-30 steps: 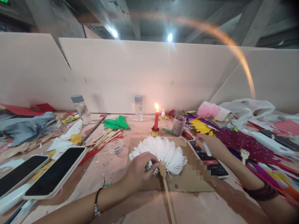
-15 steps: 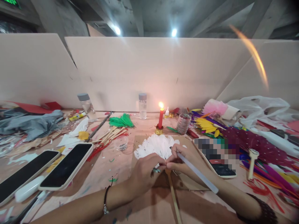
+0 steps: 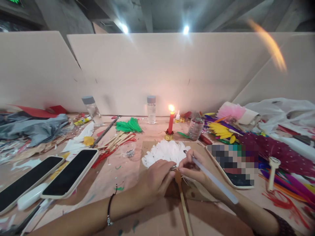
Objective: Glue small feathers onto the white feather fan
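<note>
White feather fan [image 3: 165,153] lies on cardboard [image 3: 197,193] at table centre, its wooden handle [image 3: 183,203] running toward 6 o'clock, plumes toward 12. Left hand [image 3: 155,178] curls over the fan's base. Right hand [image 3: 193,167] pinches a translucent glue stick [image 3: 211,178], slanting from 10 to 4 o'clock. Both forearms converge from 6.

Cluttered pinkish worktop [image 3: 128,183], walled by pale boards.

Across it: two dark phones [image 3: 71,177] at left, grey cloth [image 3: 34,129], two capped bottles [image 3: 151,109], lit red candle [image 3: 170,123], green feathers [image 3: 129,125], wooden sticks [image 3: 115,141], brown cardboard sheet [image 3: 197,193] under white feather fan [image 3: 164,152], coloured feathers [image 3: 270,150] heaped at right.
</note>
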`<state>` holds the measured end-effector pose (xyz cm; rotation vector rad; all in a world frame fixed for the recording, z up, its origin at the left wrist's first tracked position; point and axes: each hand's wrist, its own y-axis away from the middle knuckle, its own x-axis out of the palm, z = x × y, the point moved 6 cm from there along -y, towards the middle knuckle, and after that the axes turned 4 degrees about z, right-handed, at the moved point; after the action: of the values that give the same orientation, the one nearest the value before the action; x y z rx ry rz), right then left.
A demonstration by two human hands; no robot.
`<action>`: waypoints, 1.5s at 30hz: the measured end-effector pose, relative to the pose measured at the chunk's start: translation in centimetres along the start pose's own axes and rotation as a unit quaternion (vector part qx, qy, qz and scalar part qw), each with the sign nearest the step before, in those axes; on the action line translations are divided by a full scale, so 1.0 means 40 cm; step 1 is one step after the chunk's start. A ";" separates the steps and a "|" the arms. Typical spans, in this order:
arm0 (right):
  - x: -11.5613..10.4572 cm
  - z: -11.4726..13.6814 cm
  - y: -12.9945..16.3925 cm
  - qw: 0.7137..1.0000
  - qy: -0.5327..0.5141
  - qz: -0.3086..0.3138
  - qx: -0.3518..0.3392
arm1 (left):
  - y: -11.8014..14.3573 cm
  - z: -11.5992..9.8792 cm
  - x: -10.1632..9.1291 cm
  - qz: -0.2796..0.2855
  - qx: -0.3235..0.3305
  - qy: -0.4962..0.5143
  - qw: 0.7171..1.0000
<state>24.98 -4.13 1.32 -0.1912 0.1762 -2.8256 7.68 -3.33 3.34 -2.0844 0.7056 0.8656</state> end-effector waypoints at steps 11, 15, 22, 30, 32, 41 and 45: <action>-0.010 -0.023 0.006 0.999 0.026 -0.007 0.024 | 0.025 0.040 0.060 0.033 0.091 -0.110 0.989; -0.008 -0.019 0.009 1.000 0.018 0.008 0.019 | 0.033 0.036 0.051 -0.008 0.112 -0.113 0.987; -0.001 -0.007 0.007 1.000 0.013 0.008 0.020 | 0.039 0.020 0.040 -0.019 0.113 -0.098 0.988; 0.004 -0.025 0.007 1.000 -0.017 0.003 0.026 | 0.036 0.010 0.032 -0.012 0.122 -0.070 0.990; 0.005 -0.026 0.006 0.999 -0.025 0.002 0.029 | 0.035 0.006 0.028 -0.013 0.120 -0.071 0.990; 0.014 -0.027 0.005 0.998 -0.040 0.012 0.039 | 0.026 -0.033 0.003 -0.037 0.147 -0.058 0.987; 0.013 -0.030 0.003 0.999 -0.035 0.003 0.038 | 0.026 -0.025 0.006 -0.037 0.129 -0.064 0.989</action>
<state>24.36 -4.29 0.16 -0.2711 0.0536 -2.8088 7.44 -4.77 3.19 -1.7965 0.6319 0.8123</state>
